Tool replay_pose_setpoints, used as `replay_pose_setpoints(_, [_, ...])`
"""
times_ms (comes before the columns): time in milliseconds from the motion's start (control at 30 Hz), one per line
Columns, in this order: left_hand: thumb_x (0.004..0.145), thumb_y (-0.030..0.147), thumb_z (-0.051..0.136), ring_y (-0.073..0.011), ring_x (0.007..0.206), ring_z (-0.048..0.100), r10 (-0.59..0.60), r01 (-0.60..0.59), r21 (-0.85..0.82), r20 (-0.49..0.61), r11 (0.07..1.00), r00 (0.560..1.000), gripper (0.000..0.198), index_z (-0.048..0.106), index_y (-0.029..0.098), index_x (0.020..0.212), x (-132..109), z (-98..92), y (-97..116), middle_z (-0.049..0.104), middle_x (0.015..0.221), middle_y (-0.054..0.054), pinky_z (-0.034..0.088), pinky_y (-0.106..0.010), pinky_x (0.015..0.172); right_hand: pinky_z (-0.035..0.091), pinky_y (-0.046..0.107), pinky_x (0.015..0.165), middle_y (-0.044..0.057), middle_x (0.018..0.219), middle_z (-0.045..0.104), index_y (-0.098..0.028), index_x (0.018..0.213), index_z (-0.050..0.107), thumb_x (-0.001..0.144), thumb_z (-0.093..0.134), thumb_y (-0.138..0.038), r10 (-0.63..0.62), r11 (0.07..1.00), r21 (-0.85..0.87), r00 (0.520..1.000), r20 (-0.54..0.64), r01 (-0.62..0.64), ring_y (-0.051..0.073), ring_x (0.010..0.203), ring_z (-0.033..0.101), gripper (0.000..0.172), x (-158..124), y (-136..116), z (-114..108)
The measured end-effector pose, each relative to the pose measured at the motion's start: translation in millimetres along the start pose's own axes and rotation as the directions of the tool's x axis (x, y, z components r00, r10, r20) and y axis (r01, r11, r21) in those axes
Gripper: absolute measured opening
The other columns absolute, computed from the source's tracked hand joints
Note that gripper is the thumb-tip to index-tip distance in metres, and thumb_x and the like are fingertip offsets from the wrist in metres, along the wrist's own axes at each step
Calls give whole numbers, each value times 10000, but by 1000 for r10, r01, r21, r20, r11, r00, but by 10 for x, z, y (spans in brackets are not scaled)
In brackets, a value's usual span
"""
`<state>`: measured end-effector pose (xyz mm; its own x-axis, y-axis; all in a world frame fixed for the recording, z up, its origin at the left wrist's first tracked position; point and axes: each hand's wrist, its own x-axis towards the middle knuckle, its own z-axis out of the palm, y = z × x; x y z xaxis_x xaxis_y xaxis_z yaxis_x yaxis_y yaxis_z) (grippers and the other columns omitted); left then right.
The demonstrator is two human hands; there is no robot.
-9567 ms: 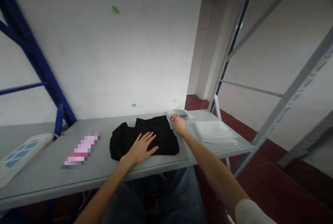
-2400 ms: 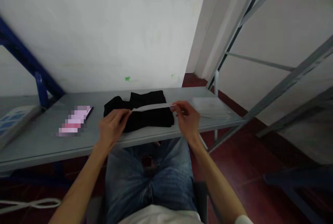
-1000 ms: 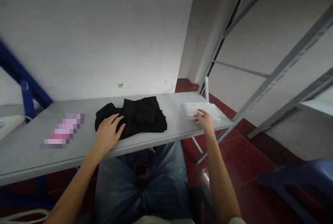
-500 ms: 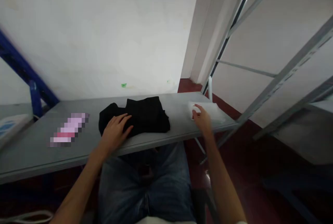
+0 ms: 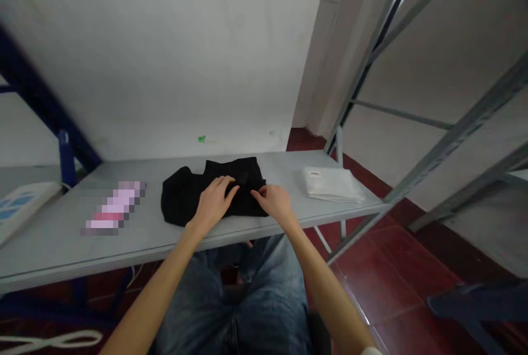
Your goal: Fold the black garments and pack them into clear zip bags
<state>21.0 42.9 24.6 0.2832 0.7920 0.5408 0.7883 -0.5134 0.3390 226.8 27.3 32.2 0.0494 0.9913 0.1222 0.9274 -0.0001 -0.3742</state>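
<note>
A folded black cloth lies on the grey table near its front edge. My left hand rests over the middle of the cloth, thumb and fingers pinching a bit of the black fabric. At the cloth's right end, my right hand has its thumb and fingertips closed on the fabric's edge. A stack of clear plastic bags with a small white label lies to the right, apart from both hands.
The grey table runs across the view. A blurred-out pink object lies on its left part. Farther left is a white object with blue patches. Metal frames stand at both sides, with a white wall behind.
My right hand has left the plastic bags and moved left to the black cloth. My left hand has shifted right along the cloth and its fingers have closed.
</note>
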Motion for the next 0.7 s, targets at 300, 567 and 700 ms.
replay_pose_setpoints(300, [927, 510, 591, -272, 945, 746, -585, 510, -293, -306, 809, 751, 569, 419, 207, 1377, -258, -289, -253, 733, 1162, -118, 584, -422, 847, 511, 322, 835, 120, 1012, 802, -222, 989, 814, 965, 624, -593, 54, 998, -32, 997, 61, -52, 273, 1002, 743, 418, 171, -83, 41])
replay_pose_setpoints(567, [803, 352, 667, -214, 834, 703, -494, 474, -143, -187, 869, 849, 239, 670, 227, 1006, -278, -398, -502, 688, 1093, -73, 587, -421, 899, 517, 310, 795, 98, 987, 806, -242, 976, 819, 946, 648, -485, 69, 998, 11, 997, 39, -69, 273, 977, 752, 298, 334, -56, -46])
replay_pose_setpoints(700, [848, 362, 663, -220, 882, 702, -472, 468, -66, -138, 881, 871, 221, 680, 239, 1030, -353, -414, -328, 629, 1157, -78, 581, -407, 877, 521, 324, 804, 111, 977, 803, -232, 972, 821, 938, 651, -482, 70, 997, -11, 998, 0, -70, 286, 979, 749, 304, 377, 31, -166])
